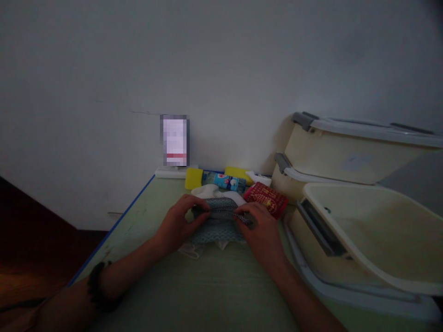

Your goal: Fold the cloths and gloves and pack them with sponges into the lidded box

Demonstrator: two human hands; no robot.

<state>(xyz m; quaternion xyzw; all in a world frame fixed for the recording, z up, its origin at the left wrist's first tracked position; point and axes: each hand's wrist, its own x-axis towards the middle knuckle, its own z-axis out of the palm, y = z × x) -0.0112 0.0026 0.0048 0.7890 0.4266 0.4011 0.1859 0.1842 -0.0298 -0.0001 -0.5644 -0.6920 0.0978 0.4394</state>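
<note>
A small blue-grey patterned cloth piece (218, 234) with dark-and-white checked edging is stretched between my hands above the table; I cannot make out its exact kind. My left hand (180, 221) pinches its left end between thumb and fingers, and a dark beaded bracelet circles that wrist. On the other side, my right hand (261, 230) grips the right end, where a strip of the checked edging pokes out over the fingers. Thin whitish material (191, 250) shows under the cloth, and a white item (207, 190) lies just behind it.
Along the back lie a plastic bottle (224, 181) with a blue label, a yellow block (194, 179) and a red packet (266, 199) with gold print. A phone (175, 140) stands upright against the wall. Cream lidded boxes (346, 150) and an open tub (380, 221) fill the right side.
</note>
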